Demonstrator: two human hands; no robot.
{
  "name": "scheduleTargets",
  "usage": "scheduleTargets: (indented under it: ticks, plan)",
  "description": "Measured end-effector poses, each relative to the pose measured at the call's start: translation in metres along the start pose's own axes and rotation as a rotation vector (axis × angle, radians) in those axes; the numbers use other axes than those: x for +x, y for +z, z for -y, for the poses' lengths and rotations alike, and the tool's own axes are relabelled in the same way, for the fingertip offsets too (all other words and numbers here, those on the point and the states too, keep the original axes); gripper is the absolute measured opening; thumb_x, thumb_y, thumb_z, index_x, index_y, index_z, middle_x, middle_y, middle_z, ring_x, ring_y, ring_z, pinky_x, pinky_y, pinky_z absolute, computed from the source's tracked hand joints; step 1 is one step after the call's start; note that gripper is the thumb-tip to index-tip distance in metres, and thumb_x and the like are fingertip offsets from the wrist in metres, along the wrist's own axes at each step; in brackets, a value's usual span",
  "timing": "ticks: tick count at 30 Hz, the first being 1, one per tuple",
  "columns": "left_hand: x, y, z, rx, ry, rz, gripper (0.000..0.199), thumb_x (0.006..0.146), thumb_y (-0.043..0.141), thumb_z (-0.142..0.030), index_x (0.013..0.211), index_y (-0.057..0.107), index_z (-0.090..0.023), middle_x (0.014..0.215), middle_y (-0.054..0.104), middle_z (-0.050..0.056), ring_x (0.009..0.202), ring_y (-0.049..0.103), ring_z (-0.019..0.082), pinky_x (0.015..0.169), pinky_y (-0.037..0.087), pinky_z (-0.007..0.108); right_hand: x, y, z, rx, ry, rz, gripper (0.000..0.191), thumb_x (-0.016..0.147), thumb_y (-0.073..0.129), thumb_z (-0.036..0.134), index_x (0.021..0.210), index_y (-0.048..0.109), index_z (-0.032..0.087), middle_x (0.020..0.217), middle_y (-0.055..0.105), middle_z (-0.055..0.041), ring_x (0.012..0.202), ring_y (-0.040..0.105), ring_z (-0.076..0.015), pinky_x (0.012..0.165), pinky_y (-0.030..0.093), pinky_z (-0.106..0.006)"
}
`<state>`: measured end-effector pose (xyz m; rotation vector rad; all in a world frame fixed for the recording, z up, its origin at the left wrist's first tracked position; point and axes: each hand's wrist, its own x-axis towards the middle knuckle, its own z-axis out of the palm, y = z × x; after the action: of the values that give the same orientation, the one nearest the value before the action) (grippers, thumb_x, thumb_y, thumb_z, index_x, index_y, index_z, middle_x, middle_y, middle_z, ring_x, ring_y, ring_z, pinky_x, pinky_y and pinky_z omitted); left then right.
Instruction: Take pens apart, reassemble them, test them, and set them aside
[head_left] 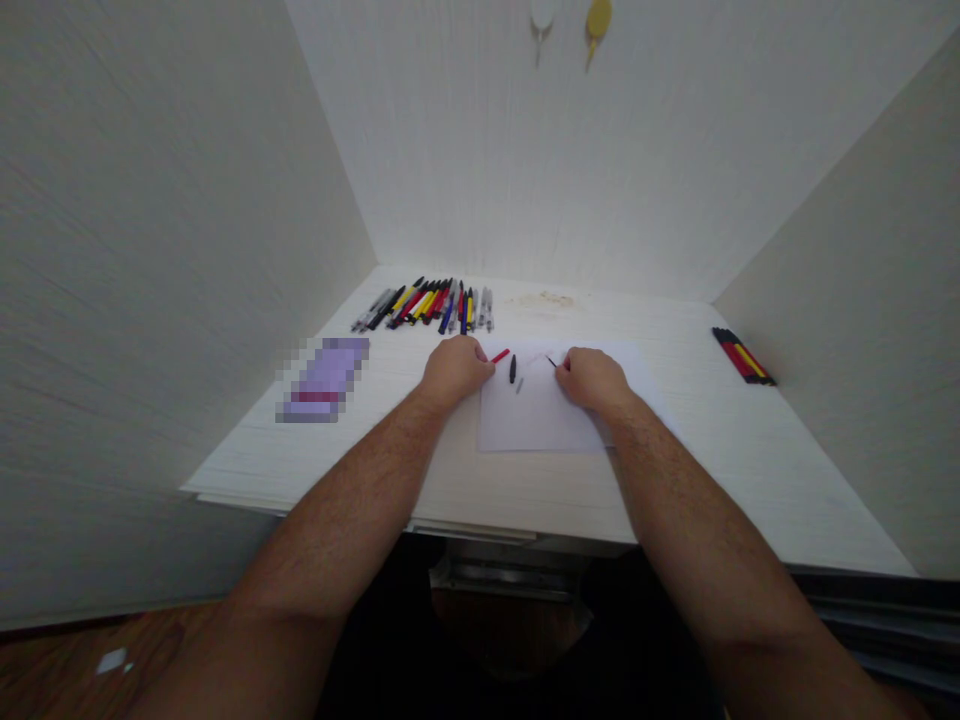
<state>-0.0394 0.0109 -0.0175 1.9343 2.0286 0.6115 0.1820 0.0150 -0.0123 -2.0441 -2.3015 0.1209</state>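
Note:
My left hand [459, 366] is closed around a red pen barrel [500, 356], which pokes out past the fingertips at the left edge of a white paper sheet [540, 425]. Over the sheet, my right hand [594, 378] pinches a thin pen refill [551, 361] with a dark tip; the rest of it is hidden by the fingers. Between the hands lie a black pen piece [513, 369] and a small grey piece [520, 385], perhaps a spring. Faint scribbled marks [535, 358] show on the paper near the refill's tip.
Several pens [424, 303] in mixed colours lie in a row at the back left. A smaller group of red, yellow and black pens [742, 356] rests by the right wall. A blurred purple item [330, 375] is at the left. Walls enclose the white desk [765, 460].

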Motion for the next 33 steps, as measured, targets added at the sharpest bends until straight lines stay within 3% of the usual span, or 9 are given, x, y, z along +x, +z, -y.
scheduleTargets:
  ticks: [5, 14, 17, 21, 25, 29, 33]
  plan:
    - [0.000, -0.002, 0.001, -0.037, -0.012, -0.012, 0.011, 0.067, 0.064, -0.028, 0.066, 0.069, -0.019, 0.073, 0.069, 0.007, 0.068, 0.059, 0.020, 0.062, 0.040, 0.030, 0.000, 0.002, -0.003, 0.073, 0.028, -0.029, 0.028, 0.086, 0.045, 0.031, 0.093, 0.067, 0.015, 0.095, 0.071, -0.0166, 0.086, 0.066, -0.0270, 0.069, 0.045, -0.033]
    - [0.000, -0.009, 0.000, -0.193, -0.015, -0.043, 0.016, 0.071, 0.058, -0.028, 0.066, 0.067, -0.016, 0.067, 0.066, 0.004, 0.065, 0.057, 0.016, 0.061, 0.038, 0.027, 0.008, 0.010, -0.015, 0.369, 0.050, -0.208, 0.015, 0.081, 0.050, 0.025, 0.078, 0.063, 0.018, 0.080, 0.068, -0.0072, 0.073, 0.058, -0.0178, 0.066, 0.041, -0.028]
    - [0.000, -0.009, -0.002, -0.405, -0.033, -0.022, 0.018, 0.073, 0.059, -0.032, 0.069, 0.066, -0.015, 0.065, 0.065, 0.003, 0.060, 0.055, 0.014, 0.057, 0.038, 0.025, 0.009, 0.012, -0.016, 0.575, 0.074, -0.277, 0.012, 0.078, 0.055, 0.025, 0.083, 0.063, 0.018, 0.078, 0.067, -0.0046, 0.070, 0.057, -0.0153, 0.066, 0.042, -0.027]
    - [0.002, -0.007, -0.002, -0.746, -0.013, 0.064, 0.024, 0.073, 0.062, -0.037, 0.078, 0.067, -0.014, 0.068, 0.064, 0.002, 0.060, 0.054, 0.012, 0.058, 0.040, 0.024, 0.010, 0.009, -0.013, 1.075, 0.108, -0.268, 0.027, 0.073, 0.058, 0.027, 0.098, 0.061, 0.017, 0.062, 0.059, 0.0026, 0.052, 0.051, -0.0109, 0.054, 0.042, -0.024]
    - [0.001, -0.005, -0.003, -0.960, 0.011, 0.168, 0.031, 0.071, 0.065, -0.037, 0.092, 0.068, -0.014, 0.076, 0.066, 0.003, 0.065, 0.055, 0.011, 0.064, 0.042, 0.024, 0.006, -0.002, -0.008, 1.520, 0.096, -0.244, 0.028, 0.066, 0.063, 0.024, 0.092, 0.056, 0.018, 0.060, 0.055, 0.0055, 0.046, 0.047, -0.0083, 0.044, 0.039, -0.021]
    - [-0.005, -0.008, -0.010, -0.987, 0.004, 0.261, 0.029, 0.068, 0.067, -0.033, 0.088, 0.067, -0.013, 0.073, 0.063, 0.003, 0.064, 0.054, 0.011, 0.065, 0.043, 0.026, 0.001, -0.011, -0.008, 1.698, 0.124, -0.214, 0.024, 0.066, 0.066, 0.023, 0.085, 0.051, 0.020, 0.074, 0.064, 0.0014, 0.055, 0.057, -0.0089, 0.047, 0.044, -0.020]
    - [-0.009, -0.013, -0.014, -1.018, 0.002, 0.305, 0.015, 0.068, 0.065, -0.026, 0.075, 0.063, -0.014, 0.070, 0.063, 0.002, 0.062, 0.054, 0.011, 0.062, 0.042, 0.026, -0.001, -0.014, -0.007, 1.769, 0.078, -0.160, 0.020, 0.075, 0.065, 0.033, 0.080, 0.050, 0.020, 0.082, 0.067, -0.0017, 0.062, 0.063, -0.0098, 0.051, 0.048, -0.020]
